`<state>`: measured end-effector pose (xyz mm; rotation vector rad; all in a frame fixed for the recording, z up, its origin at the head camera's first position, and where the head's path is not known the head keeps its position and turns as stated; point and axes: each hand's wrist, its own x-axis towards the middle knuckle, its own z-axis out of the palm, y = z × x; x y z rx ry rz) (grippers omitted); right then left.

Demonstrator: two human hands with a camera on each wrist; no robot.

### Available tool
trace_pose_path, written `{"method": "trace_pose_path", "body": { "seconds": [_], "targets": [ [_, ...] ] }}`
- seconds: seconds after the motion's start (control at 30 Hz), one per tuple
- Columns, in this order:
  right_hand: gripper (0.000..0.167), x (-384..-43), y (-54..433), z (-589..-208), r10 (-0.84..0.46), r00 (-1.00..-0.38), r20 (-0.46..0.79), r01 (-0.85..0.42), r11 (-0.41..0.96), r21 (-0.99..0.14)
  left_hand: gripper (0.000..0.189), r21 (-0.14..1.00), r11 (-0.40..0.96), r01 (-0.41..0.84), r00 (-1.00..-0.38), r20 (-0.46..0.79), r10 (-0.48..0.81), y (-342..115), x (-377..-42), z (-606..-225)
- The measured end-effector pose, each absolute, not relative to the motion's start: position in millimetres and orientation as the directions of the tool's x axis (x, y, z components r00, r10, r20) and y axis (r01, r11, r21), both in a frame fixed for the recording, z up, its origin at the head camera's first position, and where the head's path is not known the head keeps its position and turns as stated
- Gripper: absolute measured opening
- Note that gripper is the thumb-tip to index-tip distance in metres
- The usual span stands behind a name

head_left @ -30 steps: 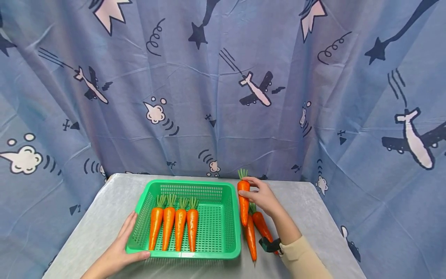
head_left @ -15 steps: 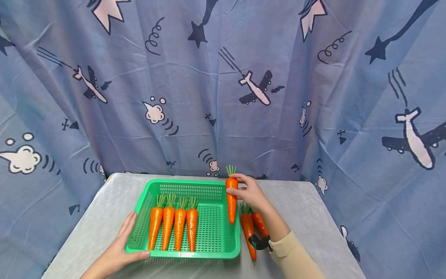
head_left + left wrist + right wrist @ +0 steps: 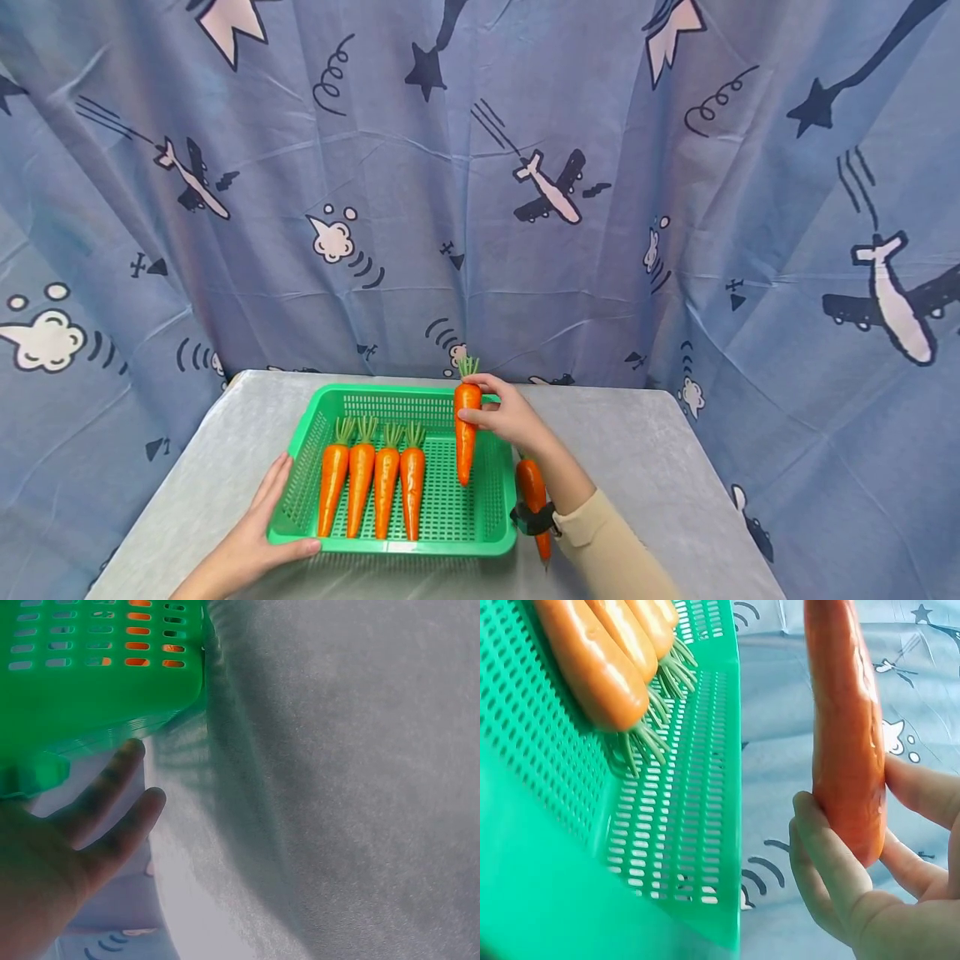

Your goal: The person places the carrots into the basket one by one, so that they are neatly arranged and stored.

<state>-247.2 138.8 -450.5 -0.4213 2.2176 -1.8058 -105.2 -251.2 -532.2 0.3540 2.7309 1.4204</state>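
Observation:
My right hand (image 3: 510, 415) pinches an orange carrot (image 3: 466, 433) near its green-stemmed top, thumb on one side and fingers on the other. The carrot hangs tip down over the right part of a green perforated basket (image 3: 405, 547). In the right wrist view the same carrot (image 3: 847, 735) stands beyond the basket rim (image 3: 731, 787). Several carrots (image 3: 386, 492) lie side by side in the basket's left half, stems toward the far wall. My left hand (image 3: 251, 533) rests at the basket's front left corner, thumb along the front rim and straight fingers against the left side.
Another carrot (image 3: 532, 487) lies on the grey-covered table (image 3: 622, 467) just right of the basket, partly behind the dark wrist strap (image 3: 534, 518). A blue patterned curtain (image 3: 480, 250) hangs around the table's back and sides.
My right hand has carried the carrot leftward, from beside the basket's right rim to over its inside. The left hand stays at the basket's corner.

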Motion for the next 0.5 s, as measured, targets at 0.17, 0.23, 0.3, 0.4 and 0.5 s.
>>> {"method": "trace_pose_path", "body": {
  "seconds": [0.17,0.23,0.3,0.4,0.5],
  "targets": [
    [0.053,-249.3,129.5,-456.9,-0.376,-0.926,-0.023,-0.047,0.177,-0.983,0.118,0.812,0.554,0.181,-0.973,0.066,0.222,-251.3,-105.7,-532.3],
    [0.054,-249.7,126.0,-459.2,-0.381,-0.924,-0.031,-0.036,0.167,-0.985,0.118,0.812,0.554,0.183,-0.973,0.068,0.222,-251.2,-105.6,-532.4],
    [0.056,-249.5,122.7,-460.4,-0.385,-0.922,-0.04,-0.025,0.162,-0.986,0.118,0.812,0.553,0.185,-0.973,0.07,0.222,-251.1,-105.3,-532.5],
    [0.059,-250.4,118.2,-463.1,-0.388,-0.919,-0.066,0.006,0.154,-0.988,0.119,0.811,0.554,0.189,-0.972,0.076,0.221,-250.8,-104.8,-532.4],
    [0.06,-252.1,114.2,-466.6,-0.385,-0.919,-0.086,0.024,0.164,-0.986,0.119,0.81,0.552,0.196,-0.972,0.084,0.221,-250.4,-104.5,-532.0]
  ]
}}
